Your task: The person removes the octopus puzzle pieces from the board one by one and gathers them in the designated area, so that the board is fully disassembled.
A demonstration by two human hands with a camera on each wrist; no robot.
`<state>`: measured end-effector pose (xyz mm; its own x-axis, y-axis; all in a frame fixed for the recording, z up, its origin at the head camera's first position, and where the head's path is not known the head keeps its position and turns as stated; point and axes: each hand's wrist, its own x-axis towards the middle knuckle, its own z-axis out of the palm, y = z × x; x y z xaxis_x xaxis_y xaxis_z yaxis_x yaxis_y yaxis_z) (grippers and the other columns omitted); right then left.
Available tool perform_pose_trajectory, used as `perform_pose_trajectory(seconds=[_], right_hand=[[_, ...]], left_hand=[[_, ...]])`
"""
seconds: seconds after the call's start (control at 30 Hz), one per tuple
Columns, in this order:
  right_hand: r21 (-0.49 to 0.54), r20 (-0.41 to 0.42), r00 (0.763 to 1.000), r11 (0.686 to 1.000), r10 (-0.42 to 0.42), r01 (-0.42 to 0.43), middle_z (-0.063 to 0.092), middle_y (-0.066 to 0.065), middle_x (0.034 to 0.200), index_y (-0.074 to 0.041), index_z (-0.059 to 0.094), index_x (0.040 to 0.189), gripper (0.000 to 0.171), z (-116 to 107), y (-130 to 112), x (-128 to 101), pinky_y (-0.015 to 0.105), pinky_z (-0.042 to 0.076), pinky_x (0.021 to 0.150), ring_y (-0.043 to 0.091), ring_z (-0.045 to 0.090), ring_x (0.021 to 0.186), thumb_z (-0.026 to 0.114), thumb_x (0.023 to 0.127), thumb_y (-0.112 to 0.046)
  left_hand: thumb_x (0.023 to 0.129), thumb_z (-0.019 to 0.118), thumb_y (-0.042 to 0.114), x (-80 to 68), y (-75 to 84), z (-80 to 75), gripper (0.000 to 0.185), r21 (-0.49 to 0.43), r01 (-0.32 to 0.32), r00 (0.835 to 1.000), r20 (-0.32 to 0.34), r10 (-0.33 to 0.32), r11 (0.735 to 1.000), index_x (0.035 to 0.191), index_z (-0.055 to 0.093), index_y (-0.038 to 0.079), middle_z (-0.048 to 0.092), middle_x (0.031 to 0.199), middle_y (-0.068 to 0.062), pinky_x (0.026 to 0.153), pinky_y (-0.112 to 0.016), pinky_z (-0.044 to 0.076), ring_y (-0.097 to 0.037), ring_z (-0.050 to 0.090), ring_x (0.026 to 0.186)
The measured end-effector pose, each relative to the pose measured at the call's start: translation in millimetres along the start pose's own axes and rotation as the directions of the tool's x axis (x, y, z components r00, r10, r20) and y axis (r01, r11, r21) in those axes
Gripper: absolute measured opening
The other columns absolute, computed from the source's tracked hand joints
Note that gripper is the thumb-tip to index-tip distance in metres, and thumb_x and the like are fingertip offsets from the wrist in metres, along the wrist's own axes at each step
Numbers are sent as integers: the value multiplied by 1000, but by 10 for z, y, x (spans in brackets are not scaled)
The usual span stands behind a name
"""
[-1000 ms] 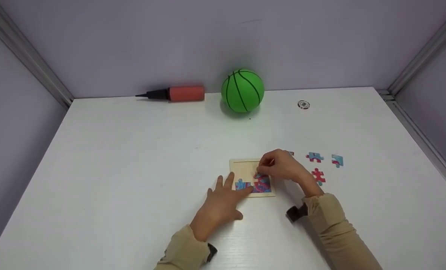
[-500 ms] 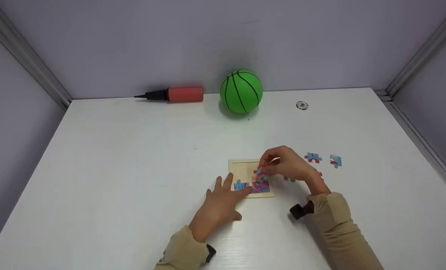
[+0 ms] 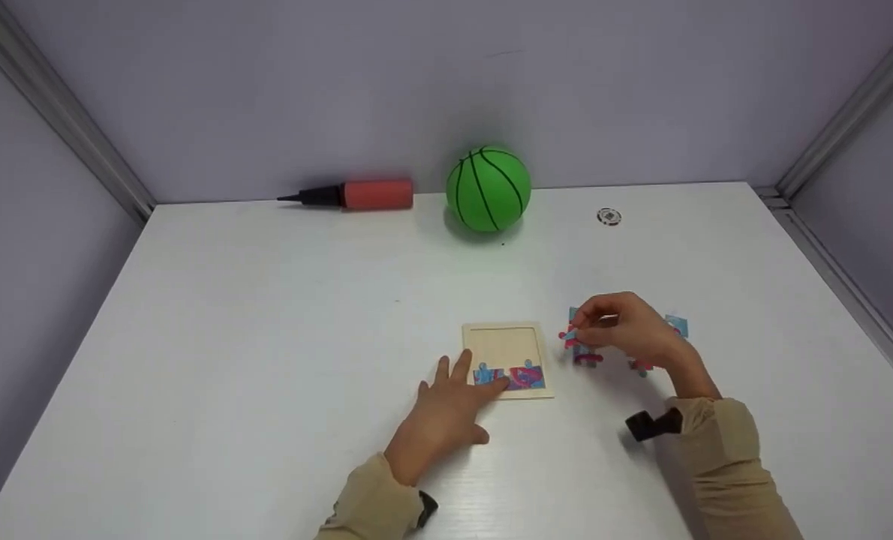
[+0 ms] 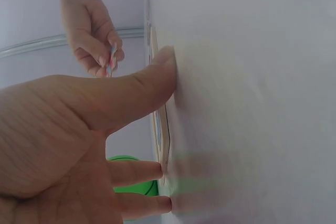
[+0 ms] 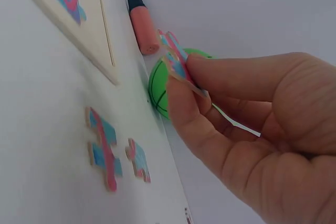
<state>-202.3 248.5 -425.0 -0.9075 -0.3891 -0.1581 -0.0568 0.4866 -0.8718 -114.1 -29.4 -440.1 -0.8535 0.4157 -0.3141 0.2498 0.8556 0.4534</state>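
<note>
My left hand (image 3: 443,409) lies with fingers spread at the lower left of a wooden puzzle tray (image 3: 503,343). Its fingers touch the tray's left side and the joined puzzle pieces (image 3: 526,377) along the bottom row. Above the table to the right of the tray, my right hand (image 3: 630,330) pinches a pink and blue jigsaw piece (image 5: 176,59) between thumb and fingertips. Beneath that hand lie a blue piece with a pink stripe (image 5: 103,145) and another blue and pink piece (image 5: 138,159). A red piece (image 3: 641,367) is partly hidden by the right wrist.
Farther right lies a blue corner piece (image 3: 675,325). Along the back wall are a red and black hand pump (image 3: 377,195) and a green ball (image 3: 489,189). A round black and white chip (image 3: 609,217) lies at the back right.
My right hand has lifted the jigsaw piece from above the bottom row and carried it right, out over the loose pieces. The left hand has stayed in place.
</note>
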Motion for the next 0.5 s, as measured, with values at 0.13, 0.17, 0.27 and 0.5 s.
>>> perform_pose_trajectory(seconds=[0.13, 0.17, 0.27, 0.5], right_hand=[[-66, -50, 999, 998, 0, -3, 61, 14, 93, 1, 65, 99, 16, -202, 137, -189, 30, 54, 71, 22, 60, 82, 70, 88, -11], [-81, -61, 998, 997, 2, -7, 61, 14, 94, 1, 65, 99, 17, -260, 178, -237, 31, 54, 70, 22, 60, 82, 69, 88, -11], [-131, -102, 995, 991, 17, -31, 61, 13, 94, 1, 66, 100, 17, -450, 317, -371, 29, 53, 70, 20, 59, 82, 69, 88, -11], [-126, -83, 993, 987, 89, -99, 64, 12, 92, 5, 65, 101, 21, -871, 598, -663, 29, 53, 72, 15, 60, 80, 70, 87, -9]], left_hand=[[81, 78, 22, 1, -1, 13, 67, 11, -1, 1000, -2, 1, 1000, 141, 49, 30, 20, 156, -18, 100, -67, 29, -48, 17, 140], [81, 78, 22, 0, -1, 14, 67, 13, -3, 1000, -4, 3, 1000, 141, 49, 30, 20, 156, -18, 100, -67, 29, -48, 17, 140], [81, 78, 22, -8, -3, 15, 67, 3, -6, 1000, -4, 6, 1000, 142, 49, 30, 19, 156, -19, 100, -68, 28, -48, 16, 140], [82, 76, 19, -13, -7, -4, 67, -47, -18, 1000, 9, 18, 999, 142, 49, 28, 16, 157, -19, 101, -69, 24, -49, 12, 140]])
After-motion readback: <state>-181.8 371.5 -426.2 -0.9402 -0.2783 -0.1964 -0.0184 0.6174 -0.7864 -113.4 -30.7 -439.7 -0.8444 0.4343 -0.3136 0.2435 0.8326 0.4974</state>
